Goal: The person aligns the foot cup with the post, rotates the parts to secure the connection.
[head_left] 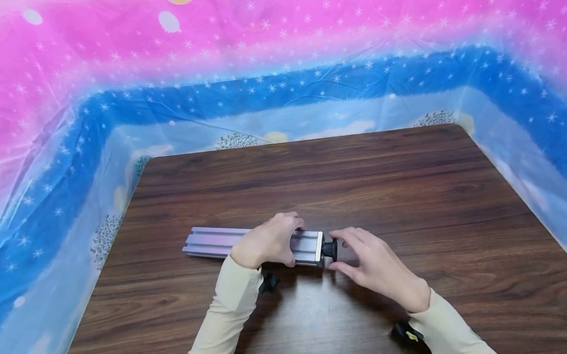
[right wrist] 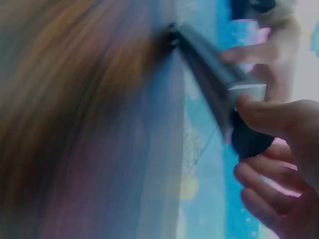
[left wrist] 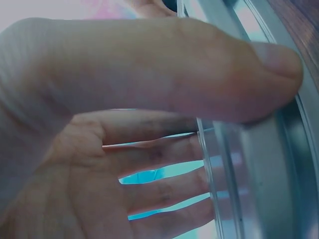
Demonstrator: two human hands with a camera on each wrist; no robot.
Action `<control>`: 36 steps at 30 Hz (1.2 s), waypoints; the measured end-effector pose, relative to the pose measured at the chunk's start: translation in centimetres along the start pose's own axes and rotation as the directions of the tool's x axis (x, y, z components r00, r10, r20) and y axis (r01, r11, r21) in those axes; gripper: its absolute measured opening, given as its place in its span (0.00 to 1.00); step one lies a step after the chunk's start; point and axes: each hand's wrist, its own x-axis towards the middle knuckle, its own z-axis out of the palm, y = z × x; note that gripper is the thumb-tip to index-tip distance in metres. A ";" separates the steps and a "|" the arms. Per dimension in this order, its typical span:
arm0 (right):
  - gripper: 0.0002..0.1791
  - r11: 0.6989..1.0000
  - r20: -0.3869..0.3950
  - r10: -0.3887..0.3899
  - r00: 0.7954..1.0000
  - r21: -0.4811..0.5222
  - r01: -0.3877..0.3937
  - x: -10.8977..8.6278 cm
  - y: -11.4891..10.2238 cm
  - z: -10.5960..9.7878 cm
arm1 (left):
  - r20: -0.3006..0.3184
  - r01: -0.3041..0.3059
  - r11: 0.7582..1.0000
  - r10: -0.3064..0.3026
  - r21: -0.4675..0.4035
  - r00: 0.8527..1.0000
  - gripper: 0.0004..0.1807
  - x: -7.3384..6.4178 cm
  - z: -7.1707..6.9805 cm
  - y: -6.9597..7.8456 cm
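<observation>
A silver aluminium extrusion (head_left: pixel 215 242) with long slots lies across the table, its right end capped by a pale plate (head_left: pixel 319 246). From that plate a black round knob (head_left: pixel 333 249) sticks out to the right. My left hand (head_left: pixel 267 241) grips the extrusion near the capped end, with the thumb (left wrist: pixel 224 74) over the near side and the fingers along the far side. Around the knob is my right hand (head_left: pixel 379 260), thumb and fingers spread wider than it, with a small gap showing in the head view. In the right wrist view its thumb (right wrist: pixel 264 114) overlaps the plate.
The extrusion is on a dark wood-grain table (head_left: pixel 288 182). A pink and blue printed cloth (head_left: pixel 270 93) hangs behind and along both sides. Black devices sit at my left wrist (head_left: pixel 269 283) and right wrist (head_left: pixel 406 332).
</observation>
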 end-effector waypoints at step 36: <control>0.20 0.907 0.359 0.332 0.872 0.135 -0.400 1.6 6.1 0.0 | 0.018 0.050 0.998 -0.051 0.049 0.999 0.38 2.7 2.8 -1.2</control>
